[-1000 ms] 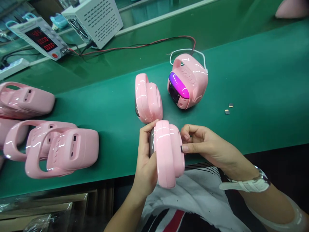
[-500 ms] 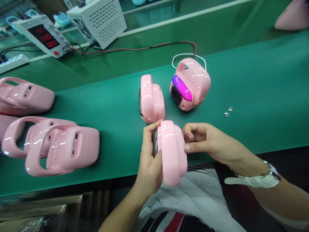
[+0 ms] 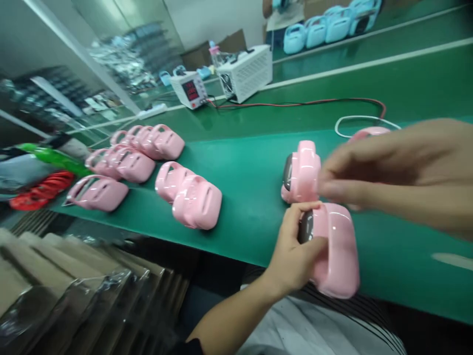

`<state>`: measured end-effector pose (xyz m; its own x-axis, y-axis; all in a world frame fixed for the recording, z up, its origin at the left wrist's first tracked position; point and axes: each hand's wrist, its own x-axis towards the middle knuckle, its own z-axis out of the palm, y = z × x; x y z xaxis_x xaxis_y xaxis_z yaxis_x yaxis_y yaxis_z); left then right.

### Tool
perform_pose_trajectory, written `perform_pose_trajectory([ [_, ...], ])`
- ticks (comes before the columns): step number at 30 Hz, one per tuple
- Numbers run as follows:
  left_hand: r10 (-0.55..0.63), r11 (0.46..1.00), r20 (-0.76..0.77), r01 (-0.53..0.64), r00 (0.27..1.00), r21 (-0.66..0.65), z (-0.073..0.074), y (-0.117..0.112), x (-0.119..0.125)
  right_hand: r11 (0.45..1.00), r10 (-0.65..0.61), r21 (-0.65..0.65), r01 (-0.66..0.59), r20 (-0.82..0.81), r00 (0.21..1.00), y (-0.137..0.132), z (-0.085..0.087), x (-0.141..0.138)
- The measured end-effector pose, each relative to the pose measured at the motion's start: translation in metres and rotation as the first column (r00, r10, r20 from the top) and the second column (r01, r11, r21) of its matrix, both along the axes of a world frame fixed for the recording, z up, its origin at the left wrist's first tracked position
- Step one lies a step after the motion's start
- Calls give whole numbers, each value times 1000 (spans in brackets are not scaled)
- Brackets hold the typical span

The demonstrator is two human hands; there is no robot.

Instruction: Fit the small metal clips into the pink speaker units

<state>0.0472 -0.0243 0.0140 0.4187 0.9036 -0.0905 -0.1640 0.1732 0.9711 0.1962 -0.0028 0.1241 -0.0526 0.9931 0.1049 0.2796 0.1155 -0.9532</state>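
My left hand [image 3: 295, 251] is closed round the handle side of a pink portable speaker [image 3: 342, 251], held at the bench's near edge, its dark front panel facing left. My right hand [image 3: 399, 172] is raised close to the camera, above and to the right of that speaker and apart from it. Its thumb and fingers are pinched together, smeared by motion; anything between them cannot be made out. Just beyond the held speaker stands a second pink speaker [image 3: 306, 170]. Behind my right hand, another pink speaker [image 3: 369, 132] is mostly hidden, only its handle top showing.
More pink speakers [image 3: 197, 202] stand in groups along the green bench [image 3: 244, 197] to the left. A power supply [image 3: 190, 89] and white vented box [image 3: 246, 74] stand behind, with a red-black cable [image 3: 295, 104]. Cardboard dividers [image 3: 92, 291] fill the lower left. Blue speakers [image 3: 316, 32] line the back.
The view has swung left, showing more of the bench. My right hand has left the held speaker's side and risen toward the camera. The held speaker has turned slightly in my left hand.
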Motion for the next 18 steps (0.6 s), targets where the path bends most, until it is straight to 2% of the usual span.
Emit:
perform_pose_trajectory([
  [1,29,999,35,-28,999,-22,0,1,2,980,168,82,-181,147,975,12,9,-20],
  [2,58,997,73,-55,996,-53,0,1,4,927,288,151,-344,301,909,25,16,-43],
  [3,78,993,105,-69,991,-93,0,1,5,851,352,225,-474,426,834,38,20,-68],
  [5,98,983,138,-74,986,-168,2,0,8,673,360,338,-658,628,690,63,19,-115],
  [6,104,979,141,-76,985,-188,4,0,9,617,332,344,-708,701,631,73,14,-135],
  [7,107,978,141,-79,984,-195,5,-1,9,583,310,334,-740,751,583,82,9,-151],
  [8,110,978,143,-82,983,-191,7,-1,9,572,311,280,-771,796,520,88,3,-162],
  [9,108,980,147,-81,983,-181,8,-1,9,580,302,250,-775,818,490,92,-2,-169],
  [11,113,985,143,-93,983,-143,8,2,7,626,272,221,-748,837,475,93,-6,-169],
  [13,111,989,110,-99,988,-110,4,6,4,680,211,246,-691,837,505,87,1,-156],
  [15,106,992,79,-100,991,-76,-1,13,1,722,171,274,-636,819,547,77,17,-130],
  [17,102,994,57,-100,993,-40,-6,21,-1,756,119,358,-548,748,653,63,38,-95],
  [18,111,994,49,-110,993,-23,-8,26,-1,774,71,424,-471,680,730,53,48,-74],
])
